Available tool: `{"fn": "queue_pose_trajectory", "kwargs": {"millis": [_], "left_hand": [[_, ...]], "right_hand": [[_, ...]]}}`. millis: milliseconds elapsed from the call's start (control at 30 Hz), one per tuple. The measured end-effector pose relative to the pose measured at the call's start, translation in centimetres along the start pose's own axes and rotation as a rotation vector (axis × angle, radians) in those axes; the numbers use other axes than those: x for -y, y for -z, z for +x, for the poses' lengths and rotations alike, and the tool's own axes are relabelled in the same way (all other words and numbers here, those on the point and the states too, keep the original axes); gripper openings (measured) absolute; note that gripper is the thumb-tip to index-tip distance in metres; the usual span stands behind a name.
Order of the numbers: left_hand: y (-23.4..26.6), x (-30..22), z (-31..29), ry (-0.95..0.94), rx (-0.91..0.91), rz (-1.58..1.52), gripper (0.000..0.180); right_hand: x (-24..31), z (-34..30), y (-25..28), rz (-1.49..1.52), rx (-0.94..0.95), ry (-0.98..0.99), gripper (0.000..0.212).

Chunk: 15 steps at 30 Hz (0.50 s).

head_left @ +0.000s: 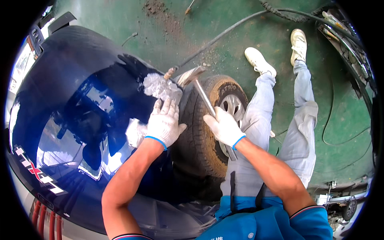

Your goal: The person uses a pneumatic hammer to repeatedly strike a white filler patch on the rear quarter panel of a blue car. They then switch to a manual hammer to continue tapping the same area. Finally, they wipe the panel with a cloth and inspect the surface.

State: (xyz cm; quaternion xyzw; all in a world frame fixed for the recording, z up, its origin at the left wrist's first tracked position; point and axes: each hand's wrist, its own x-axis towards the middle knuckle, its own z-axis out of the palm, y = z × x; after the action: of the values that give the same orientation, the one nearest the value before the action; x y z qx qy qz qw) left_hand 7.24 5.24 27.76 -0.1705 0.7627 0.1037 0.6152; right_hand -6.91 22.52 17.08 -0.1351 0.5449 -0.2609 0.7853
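A dark blue vehicle panel curves across the left side, with a scraped silvery patch near its edge. My left hand, in a white glove, lies flat on the panel with its fingertips at that patch. A second pale patch shows beside the wrist. My right hand, also gloved, is closed around the handle of a hammer. The hammer's head hangs over the panel's edge above the tyre, just right of the patch. Whether it touches the panel, I cannot tell.
A muddy wheel stands between the panel and my legs. A dark hose runs across the green floor to a copper-coloured fitting by the patch. Dirt lies at the far side. Car parts stand at the right.
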Motion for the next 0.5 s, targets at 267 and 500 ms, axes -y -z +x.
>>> {"fn": "queue_pose_trajectory", "kwargs": {"millis": [267,500], "left_hand": [[0.3,0.5,-1.1,-0.039,-0.076,-0.038,0.074],[-0.5,0.4,-0.8,-0.033,-0.127,-0.033,0.073]], "right_hand": [[0.1,1.5,-5.9,-0.098,0.012,-0.023,0.045],[-0.2,1.5,-5.7,-0.059,0.038,-0.048,0.045]]}}
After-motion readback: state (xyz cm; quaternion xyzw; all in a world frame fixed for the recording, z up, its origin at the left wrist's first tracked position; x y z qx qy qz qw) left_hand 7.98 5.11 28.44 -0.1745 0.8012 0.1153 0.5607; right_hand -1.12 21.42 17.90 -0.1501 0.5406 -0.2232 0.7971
